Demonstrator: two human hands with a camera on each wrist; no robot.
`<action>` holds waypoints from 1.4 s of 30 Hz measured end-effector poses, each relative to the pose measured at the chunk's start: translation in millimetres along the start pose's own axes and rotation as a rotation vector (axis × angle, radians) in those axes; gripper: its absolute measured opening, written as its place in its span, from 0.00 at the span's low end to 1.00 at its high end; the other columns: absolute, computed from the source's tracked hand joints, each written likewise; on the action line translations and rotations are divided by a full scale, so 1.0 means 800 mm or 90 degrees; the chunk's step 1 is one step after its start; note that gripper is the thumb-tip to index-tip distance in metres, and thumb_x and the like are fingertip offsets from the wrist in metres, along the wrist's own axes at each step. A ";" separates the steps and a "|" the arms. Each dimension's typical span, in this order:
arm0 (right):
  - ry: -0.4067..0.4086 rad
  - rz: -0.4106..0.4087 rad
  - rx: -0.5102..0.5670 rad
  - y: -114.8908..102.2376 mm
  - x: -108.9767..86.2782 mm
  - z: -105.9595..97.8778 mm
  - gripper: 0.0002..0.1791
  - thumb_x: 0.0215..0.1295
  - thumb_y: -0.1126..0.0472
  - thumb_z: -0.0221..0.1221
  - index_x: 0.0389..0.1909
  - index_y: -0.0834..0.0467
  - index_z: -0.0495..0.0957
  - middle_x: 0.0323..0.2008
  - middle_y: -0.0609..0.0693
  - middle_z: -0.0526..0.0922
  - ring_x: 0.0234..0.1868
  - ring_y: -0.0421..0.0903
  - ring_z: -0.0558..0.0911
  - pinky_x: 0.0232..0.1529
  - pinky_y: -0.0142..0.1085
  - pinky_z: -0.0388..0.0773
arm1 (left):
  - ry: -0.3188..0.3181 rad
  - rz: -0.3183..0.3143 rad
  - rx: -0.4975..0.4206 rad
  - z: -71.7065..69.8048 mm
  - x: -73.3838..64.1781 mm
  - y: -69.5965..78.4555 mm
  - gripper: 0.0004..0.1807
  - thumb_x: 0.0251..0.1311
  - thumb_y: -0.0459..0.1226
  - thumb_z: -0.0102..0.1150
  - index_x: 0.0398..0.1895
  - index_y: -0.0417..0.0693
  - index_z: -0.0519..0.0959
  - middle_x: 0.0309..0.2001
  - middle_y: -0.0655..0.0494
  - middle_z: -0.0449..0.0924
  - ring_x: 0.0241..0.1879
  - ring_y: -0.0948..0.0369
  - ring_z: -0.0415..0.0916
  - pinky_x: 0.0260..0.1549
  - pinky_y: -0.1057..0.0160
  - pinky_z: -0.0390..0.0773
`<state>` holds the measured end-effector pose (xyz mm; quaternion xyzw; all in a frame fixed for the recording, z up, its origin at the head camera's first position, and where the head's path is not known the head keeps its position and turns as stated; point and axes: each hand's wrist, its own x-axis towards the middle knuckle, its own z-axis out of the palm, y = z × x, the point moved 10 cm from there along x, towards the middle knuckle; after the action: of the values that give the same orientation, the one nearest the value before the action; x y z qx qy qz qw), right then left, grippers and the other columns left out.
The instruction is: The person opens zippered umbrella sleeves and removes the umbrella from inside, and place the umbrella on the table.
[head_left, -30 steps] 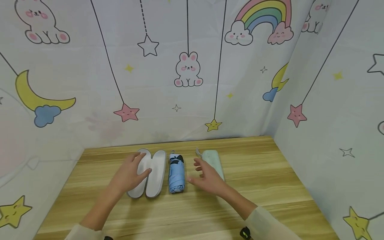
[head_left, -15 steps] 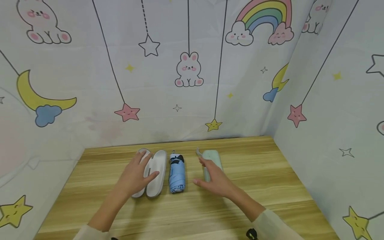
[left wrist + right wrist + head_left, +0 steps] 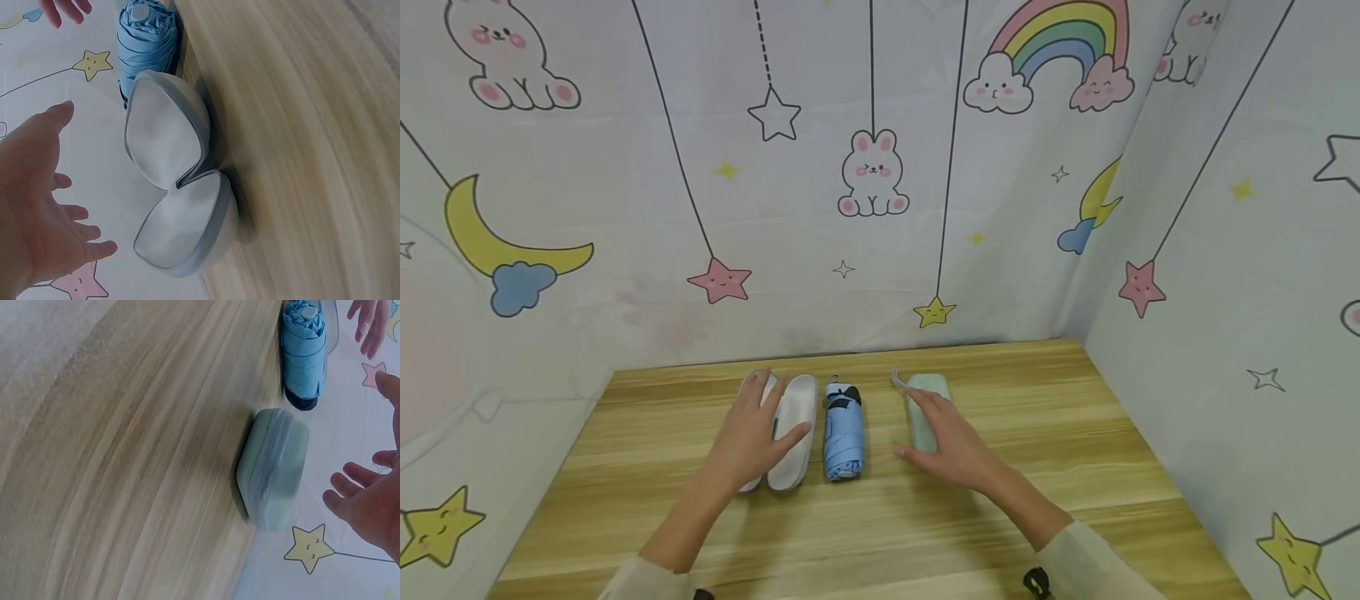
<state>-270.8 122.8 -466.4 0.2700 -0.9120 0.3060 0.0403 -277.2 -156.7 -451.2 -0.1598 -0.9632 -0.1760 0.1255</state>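
My left hand [image 3: 748, 437] hovers over a white case with grey edging [image 3: 797, 429], its fingers spread. The left wrist view shows the case's two hollow halves [image 3: 164, 134] laid apart and joined by a hinge, with the hand above and apart from them. To the right of it lies a folded light-blue umbrella [image 3: 844, 440] with a dark band near its far end. Over a pale green zippered case [image 3: 929, 387] is my right hand [image 3: 955, 447], thumb and fingers apart. In the right wrist view a gap shows between that hand and the green case [image 3: 275, 469].
All three items lie in a row on a wood-grain table [image 3: 1045, 467]. A grey strap [image 3: 897, 379] sticks out at the green case's far left end. White cloth walls [image 3: 805, 217] printed with stars and rabbits stand behind the table and at its sides.
Both hands have drifted right, the left one farther over the white case. The right hand's fingers have straightened over the green case. The items on the table have stayed put.
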 end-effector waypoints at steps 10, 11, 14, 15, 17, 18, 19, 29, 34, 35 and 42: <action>-0.007 0.017 0.020 0.014 0.006 -0.001 0.51 0.69 0.41 0.69 0.85 0.52 0.54 0.80 0.57 0.62 0.79 0.59 0.63 0.73 0.60 0.66 | -0.003 -0.024 -0.020 0.013 0.009 0.016 0.49 0.68 0.57 0.67 0.81 0.37 0.61 0.81 0.29 0.51 0.79 0.32 0.51 0.69 0.30 0.63; -0.007 0.019 0.021 0.015 0.007 -0.001 0.51 0.70 0.41 0.68 0.85 0.53 0.55 0.80 0.57 0.62 0.79 0.59 0.62 0.73 0.60 0.66 | -0.005 -0.025 -0.028 0.014 0.010 0.019 0.50 0.68 0.58 0.66 0.81 0.37 0.61 0.81 0.30 0.51 0.79 0.32 0.50 0.70 0.31 0.63; -0.004 0.028 0.024 0.020 0.008 -0.001 0.51 0.70 0.40 0.68 0.85 0.54 0.55 0.80 0.57 0.63 0.79 0.59 0.63 0.72 0.60 0.67 | -0.011 -0.026 -0.050 0.018 0.012 0.028 0.50 0.69 0.59 0.64 0.82 0.37 0.60 0.82 0.31 0.50 0.80 0.33 0.50 0.70 0.31 0.63; -0.002 0.031 0.027 0.022 0.008 -0.001 0.50 0.70 0.40 0.67 0.85 0.53 0.55 0.80 0.57 0.63 0.79 0.59 0.63 0.72 0.60 0.67 | -0.010 -0.025 -0.058 0.018 0.013 0.032 0.50 0.70 0.60 0.64 0.82 0.37 0.60 0.82 0.31 0.50 0.80 0.33 0.50 0.70 0.31 0.63; 0.003 0.035 0.038 0.025 0.009 -0.002 0.50 0.70 0.40 0.67 0.84 0.53 0.56 0.79 0.57 0.63 0.78 0.60 0.64 0.71 0.61 0.68 | -0.013 -0.025 -0.074 0.020 0.015 0.038 0.51 0.70 0.60 0.63 0.83 0.38 0.58 0.82 0.31 0.50 0.80 0.34 0.50 0.70 0.31 0.63; 0.005 0.035 0.040 0.027 0.010 -0.001 0.50 0.70 0.40 0.67 0.84 0.53 0.56 0.79 0.57 0.63 0.78 0.60 0.64 0.70 0.61 0.68 | -0.012 -0.025 -0.082 0.021 0.015 0.041 0.51 0.70 0.60 0.63 0.83 0.38 0.58 0.82 0.31 0.49 0.80 0.34 0.51 0.70 0.32 0.64; 0.007 0.035 0.042 0.029 0.010 -0.001 0.49 0.71 0.39 0.67 0.84 0.52 0.56 0.79 0.57 0.63 0.78 0.60 0.64 0.70 0.61 0.68 | -0.013 -0.026 -0.089 0.022 0.016 0.043 0.51 0.70 0.61 0.63 0.84 0.39 0.57 0.82 0.31 0.49 0.80 0.34 0.52 0.69 0.32 0.66; 0.065 0.044 0.054 0.055 0.010 -0.006 0.45 0.72 0.41 0.66 0.82 0.55 0.62 0.77 0.59 0.67 0.78 0.61 0.65 0.74 0.61 0.64 | -0.014 -0.046 -0.172 0.031 0.030 0.070 0.51 0.70 0.59 0.65 0.84 0.43 0.56 0.84 0.36 0.47 0.80 0.38 0.54 0.66 0.33 0.70; 0.090 0.059 0.080 0.067 0.012 -0.010 0.43 0.72 0.43 0.67 0.80 0.59 0.65 0.75 0.60 0.70 0.76 0.62 0.68 0.73 0.61 0.65 | -0.029 -0.036 -0.193 0.044 0.037 0.096 0.52 0.70 0.60 0.64 0.86 0.47 0.53 0.85 0.42 0.47 0.80 0.41 0.54 0.67 0.37 0.71; 0.092 0.060 0.083 0.069 0.013 -0.010 0.43 0.72 0.43 0.67 0.80 0.59 0.65 0.75 0.61 0.71 0.76 0.62 0.69 0.72 0.61 0.66 | -0.033 -0.033 -0.195 0.047 0.037 0.102 0.52 0.70 0.60 0.64 0.86 0.48 0.53 0.85 0.43 0.46 0.80 0.42 0.54 0.67 0.38 0.72; 0.105 0.077 0.111 0.081 0.017 -0.014 0.42 0.73 0.45 0.67 0.78 0.63 0.66 0.72 0.63 0.73 0.71 0.62 0.73 0.67 0.61 0.73 | -0.038 0.000 -0.244 0.058 0.044 0.143 0.48 0.71 0.54 0.66 0.83 0.40 0.57 0.83 0.38 0.51 0.78 0.39 0.58 0.67 0.38 0.72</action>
<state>-316.7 166.5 -489.0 0.1905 -0.8901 0.4075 0.0732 -277.8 -28.3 -448.9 -0.1859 -0.9152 -0.3517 0.0643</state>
